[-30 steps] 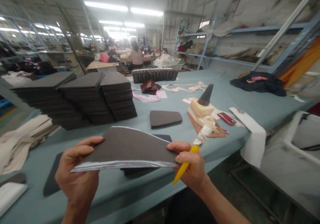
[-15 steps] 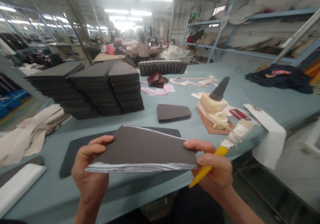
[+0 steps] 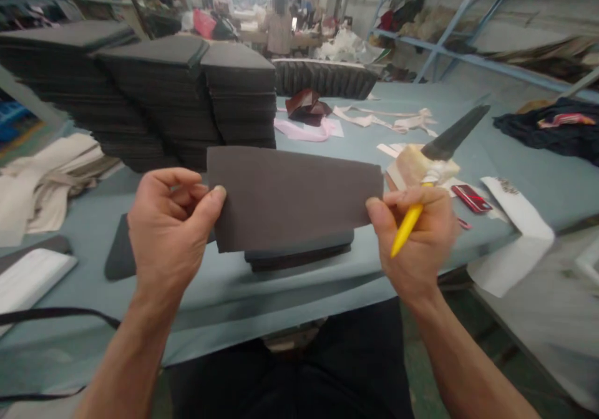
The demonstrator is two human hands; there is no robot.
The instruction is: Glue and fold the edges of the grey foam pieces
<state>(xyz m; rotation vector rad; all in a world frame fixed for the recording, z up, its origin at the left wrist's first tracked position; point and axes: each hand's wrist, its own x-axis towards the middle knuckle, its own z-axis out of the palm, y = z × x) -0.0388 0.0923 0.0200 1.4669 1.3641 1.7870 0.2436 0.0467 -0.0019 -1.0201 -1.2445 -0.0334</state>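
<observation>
A dark grey tapered panel [image 3: 294, 201] is stretched between my two hands, tilted up with its broad face toward me. My left hand [image 3: 171, 219] pinches its wider end. The narrower end is gripped by my right hand [image 3: 416, 238], which also keeps a yellow-handled brush [image 3: 407, 229] between its fingers, handle tip pointing down toward me. Beneath the held panel lies a small stack of similar dark panels [image 3: 299, 258], partly covered by it. Beyond my right hand sits a pale yellowish block [image 3: 412, 163] with a black cone-shaped piece [image 3: 456, 133] on it.
Tall stacks of dark panels [image 3: 238, 104] stand at the back left. Beige cloth strips [image 3: 47, 182] and a white bar [image 3: 35, 275] lie left. To the right are a red packet [image 3: 472, 199] and white paper [image 3: 519, 213]. A row of dark pieces [image 3: 325, 79] stands behind.
Both hands have raised the panel and tipped its face toward me. The white-streaked edge no longer shows. A small stack now shows below the panel. The camera view has tilted downward.
</observation>
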